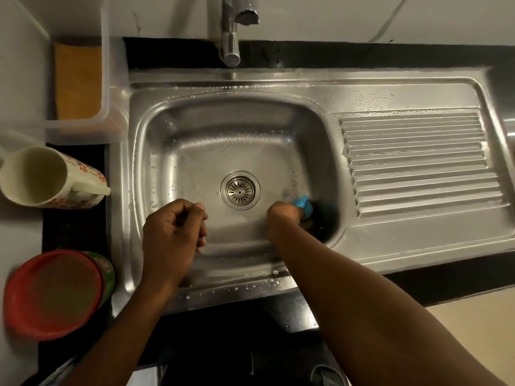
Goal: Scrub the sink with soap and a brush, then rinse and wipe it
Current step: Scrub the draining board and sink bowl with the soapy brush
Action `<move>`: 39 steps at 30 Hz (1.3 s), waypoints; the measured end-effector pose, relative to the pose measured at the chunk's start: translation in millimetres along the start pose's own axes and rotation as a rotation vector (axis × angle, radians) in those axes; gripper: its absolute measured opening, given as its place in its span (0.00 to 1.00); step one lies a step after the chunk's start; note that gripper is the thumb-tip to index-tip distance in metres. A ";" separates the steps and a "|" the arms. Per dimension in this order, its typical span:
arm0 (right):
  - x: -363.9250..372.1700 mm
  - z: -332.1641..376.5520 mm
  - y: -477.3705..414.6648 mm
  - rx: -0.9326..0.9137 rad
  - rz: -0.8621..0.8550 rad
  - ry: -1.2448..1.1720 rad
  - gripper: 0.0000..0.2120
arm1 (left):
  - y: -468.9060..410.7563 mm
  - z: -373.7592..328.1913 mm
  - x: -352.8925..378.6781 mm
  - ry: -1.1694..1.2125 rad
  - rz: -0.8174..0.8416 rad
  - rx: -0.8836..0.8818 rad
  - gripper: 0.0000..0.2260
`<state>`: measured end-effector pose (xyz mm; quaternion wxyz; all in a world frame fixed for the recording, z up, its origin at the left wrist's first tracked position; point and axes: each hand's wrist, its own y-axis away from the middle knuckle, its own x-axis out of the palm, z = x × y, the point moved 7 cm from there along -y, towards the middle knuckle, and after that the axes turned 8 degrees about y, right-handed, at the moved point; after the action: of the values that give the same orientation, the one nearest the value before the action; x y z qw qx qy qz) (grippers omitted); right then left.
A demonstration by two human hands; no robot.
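The steel sink (pixel 156 129) fills the middle of the view, wet with droplets, its round drain (pixel 240 190) at the centre. My right hand (pixel 282 215) reaches into the near right part of the basin and grips a brush with a blue handle (pixel 301 202); its dark head presses into the basin's right corner. My left hand (pixel 174 228) hovers over the near left part of the basin, fingers curled, holding nothing that I can see. The tap (pixel 232 29) stands at the back, no water running.
A ribbed draining board (pixel 418 162) lies right of the basin. On the left counter stand a cream floral jug (pixel 41 176), a red bowl (pixel 50 296) stacked on a green one, and a clear plastic box holding an orange sponge (pixel 78 82).
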<state>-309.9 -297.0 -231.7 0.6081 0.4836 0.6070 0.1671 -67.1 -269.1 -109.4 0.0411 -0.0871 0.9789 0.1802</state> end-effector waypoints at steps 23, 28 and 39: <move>13.7 20.2 11.8 -0.130 0.077 0.161 0.19 | -14.5 -2.2 33.4 -0.021 0.036 -0.021 0.12; -8.9 12.1 -10.7 -0.118 0.007 0.241 0.19 | -13.1 -4.0 29.2 -0.008 0.014 -0.013 0.13; 36.0 90.3 20.6 -0.301 -0.148 -0.010 0.19 | -4.9 -2.0 13.4 -0.011 -0.041 -0.022 0.12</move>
<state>-213.3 -293.6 -254.6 0.6874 0.3419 0.6060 0.2082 -79.5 -276.4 -110.7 0.0494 -0.1068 0.9746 0.1904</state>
